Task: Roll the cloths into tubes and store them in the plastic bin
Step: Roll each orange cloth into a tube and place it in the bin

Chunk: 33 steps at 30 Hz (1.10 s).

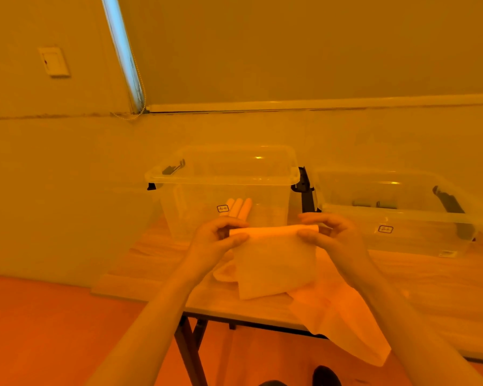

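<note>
I hold a pale cloth (273,263) above the table, its top edge curled into a short roll. My left hand (215,236) pinches the roll's left end and my right hand (329,232) pinches its right end. The rest of the cloth hangs down onto the table. Behind it stands a clear plastic bin (223,176) with three rolled cloths (239,208) upright inside. More loose cloths (343,321) lie under my right forearm and drape over the table's front edge.
A second clear bin (396,215) with black latches stands at the right on the wooden table (151,263). A wall runs close behind both bins. The table's black legs and my shoes show below, over an orange floor.
</note>
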Available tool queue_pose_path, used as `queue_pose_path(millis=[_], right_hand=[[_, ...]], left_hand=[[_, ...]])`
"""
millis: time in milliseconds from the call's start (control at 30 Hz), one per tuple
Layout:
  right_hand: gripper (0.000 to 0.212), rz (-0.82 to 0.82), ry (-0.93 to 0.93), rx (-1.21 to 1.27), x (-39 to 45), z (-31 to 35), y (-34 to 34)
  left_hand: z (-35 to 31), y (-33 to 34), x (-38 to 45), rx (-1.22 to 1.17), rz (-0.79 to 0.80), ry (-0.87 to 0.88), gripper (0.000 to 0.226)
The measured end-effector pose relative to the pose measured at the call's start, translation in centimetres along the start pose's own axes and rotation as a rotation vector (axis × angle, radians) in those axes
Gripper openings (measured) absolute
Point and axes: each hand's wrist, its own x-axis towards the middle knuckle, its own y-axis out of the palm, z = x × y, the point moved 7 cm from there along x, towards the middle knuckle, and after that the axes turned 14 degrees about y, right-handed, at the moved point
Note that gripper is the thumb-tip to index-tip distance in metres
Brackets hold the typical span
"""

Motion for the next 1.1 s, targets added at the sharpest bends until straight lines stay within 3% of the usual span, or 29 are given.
queue_pose_path(millis=[200,300,433,633,900,1100], right_hand=[[0.019,-0.057,0.124,0.028,0.8,-5.8,0.0],[0.025,-0.058,0.173,0.036,1.0,-7.9,0.1],[0.017,-0.099,0.154,0.0,0.9,-9.3,0.1],[0.006,-0.146,0.076,0.021,0.8,-9.8,-0.2],[0.023,-0.058,0.076,-0.037,0.1,-10.2,0.2],[0.013,-0.097,0.047,-0.048,-0.1,-9.7,0.3]], left_hand=[[6.6,1.2,-2.6,-0.143,-0.134,-0.232,0.021],[8.7,1.8,-3.5,-0.223,-0.177,-0.292,0.026],[10.2,2.3,-4.4,-0.323,-0.198,-0.342,0.025],[10.1,2.6,-4.4,-0.263,-0.154,-0.274,0.014],[10.3,2.8,-4.7,-0.222,-0.166,-0.246,0.013],[9.8,3.2,-4.9,-0.249,-0.088,-0.23,0.022]])
